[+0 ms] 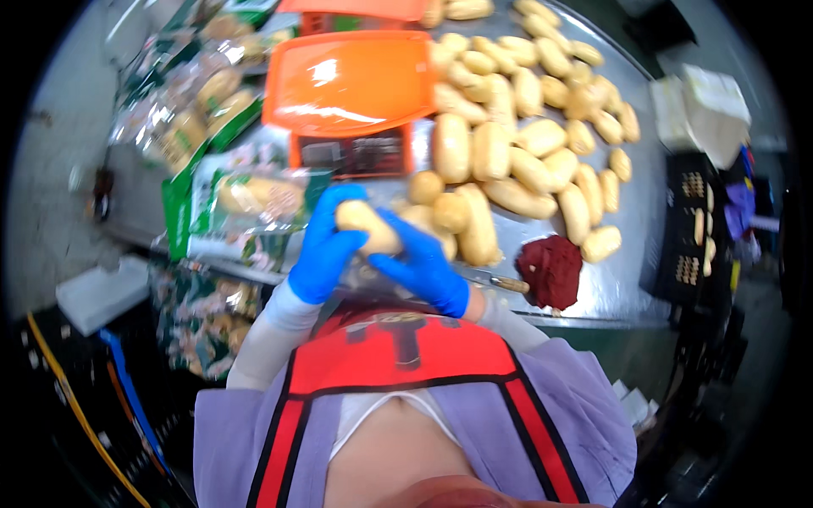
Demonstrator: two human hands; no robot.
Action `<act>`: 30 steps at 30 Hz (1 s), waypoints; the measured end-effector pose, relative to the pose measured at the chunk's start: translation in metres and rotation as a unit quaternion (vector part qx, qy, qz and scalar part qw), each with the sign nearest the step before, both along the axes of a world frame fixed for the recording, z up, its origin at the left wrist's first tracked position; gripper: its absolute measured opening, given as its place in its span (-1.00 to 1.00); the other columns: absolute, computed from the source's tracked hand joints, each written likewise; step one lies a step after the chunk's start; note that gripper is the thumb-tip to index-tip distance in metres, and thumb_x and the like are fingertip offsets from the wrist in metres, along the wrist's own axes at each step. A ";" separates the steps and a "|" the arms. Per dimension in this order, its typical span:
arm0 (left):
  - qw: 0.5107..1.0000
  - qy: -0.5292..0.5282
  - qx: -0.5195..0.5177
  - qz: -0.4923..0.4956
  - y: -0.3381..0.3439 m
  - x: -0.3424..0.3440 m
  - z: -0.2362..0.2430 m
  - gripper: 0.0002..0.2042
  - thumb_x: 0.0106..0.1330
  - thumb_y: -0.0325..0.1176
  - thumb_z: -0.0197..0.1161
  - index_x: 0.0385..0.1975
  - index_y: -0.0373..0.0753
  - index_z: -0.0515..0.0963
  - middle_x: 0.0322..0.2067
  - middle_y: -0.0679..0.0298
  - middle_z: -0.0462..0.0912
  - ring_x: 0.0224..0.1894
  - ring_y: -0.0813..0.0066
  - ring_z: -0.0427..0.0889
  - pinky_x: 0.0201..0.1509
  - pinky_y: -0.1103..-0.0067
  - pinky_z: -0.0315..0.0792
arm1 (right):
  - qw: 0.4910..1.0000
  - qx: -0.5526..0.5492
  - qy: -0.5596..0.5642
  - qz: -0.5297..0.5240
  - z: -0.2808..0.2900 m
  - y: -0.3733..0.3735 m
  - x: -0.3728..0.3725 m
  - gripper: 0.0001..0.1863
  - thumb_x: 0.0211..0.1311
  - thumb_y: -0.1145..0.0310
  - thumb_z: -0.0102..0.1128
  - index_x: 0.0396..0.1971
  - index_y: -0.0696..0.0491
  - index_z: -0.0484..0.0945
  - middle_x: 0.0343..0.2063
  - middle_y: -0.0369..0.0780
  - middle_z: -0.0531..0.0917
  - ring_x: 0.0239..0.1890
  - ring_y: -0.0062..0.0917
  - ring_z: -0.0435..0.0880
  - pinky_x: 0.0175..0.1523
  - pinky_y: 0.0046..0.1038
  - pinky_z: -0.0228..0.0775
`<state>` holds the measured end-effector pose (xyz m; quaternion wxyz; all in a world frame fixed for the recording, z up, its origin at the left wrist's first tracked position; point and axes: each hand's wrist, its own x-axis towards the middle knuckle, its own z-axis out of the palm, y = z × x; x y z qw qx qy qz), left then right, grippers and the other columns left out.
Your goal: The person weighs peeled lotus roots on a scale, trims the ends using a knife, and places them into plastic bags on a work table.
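Observation:
Both of my hands wear blue gloves and meet in front of my red apron. Between them is a pale yellow lotus root segment (366, 224). My left hand (326, 250) wraps round its left side, with fingers over the far end. My right hand (425, 264) closes on its right side, the thumb near the lower end. More lotus root segments (532, 169) lie in a heap on the metal table just beyond and to the right. A knife with a wooden handle (509, 284) rests by my right wrist.
An orange-topped scale (349, 85) stands ahead, with another orange pan (356, 8) behind it. Clear and green plastic bags of lotus root (254, 195) cover the left side. A dark red cloth (552, 273) lies on the metal table (622, 284). Black crates (690, 220) stand at right.

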<state>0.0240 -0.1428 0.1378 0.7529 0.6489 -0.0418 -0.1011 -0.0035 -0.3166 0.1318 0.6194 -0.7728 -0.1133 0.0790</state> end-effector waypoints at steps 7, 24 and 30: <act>0.982 0.013 0.144 -0.121 -0.032 0.014 -0.038 -0.61 0.29 -0.36 0.07 0.10 -0.29 0.30 0.02 0.24 0.38 0.05 0.46 0.35 0.18 0.53 0.21 | 0.938 0.139 0.305 0.092 -0.018 -0.074 -0.015 -0.46 0.21 0.09 0.11 0.05 0.18 0.39 -0.19 -0.10 0.59 -0.20 -0.46 0.59 -0.16 -0.51 0.44; 0.984 0.096 0.059 -0.136 -0.047 0.000 -0.048 -0.64 0.27 -0.45 0.11 0.08 -0.27 0.37 -0.04 0.25 0.48 -0.04 0.51 0.47 0.03 0.61 0.32 | 0.905 0.279 0.084 -0.311 0.022 -0.278 -0.048 -0.67 0.32 0.33 -0.08 -0.06 0.23 0.43 -0.29 -0.16 0.61 -0.29 -0.52 0.61 -0.13 -0.58 0.46; 0.978 0.122 0.030 -0.165 -0.036 -0.018 -0.043 -0.66 0.27 -0.44 0.12 0.06 -0.28 0.38 -0.05 0.23 0.51 -0.03 0.51 0.48 0.08 0.60 0.31 | 0.827 0.380 0.264 -0.318 -0.158 -0.268 -0.066 -0.72 0.23 0.20 0.04 -0.31 0.13 0.54 -0.45 -0.25 0.63 -0.50 -0.58 0.56 -0.38 -0.60 0.38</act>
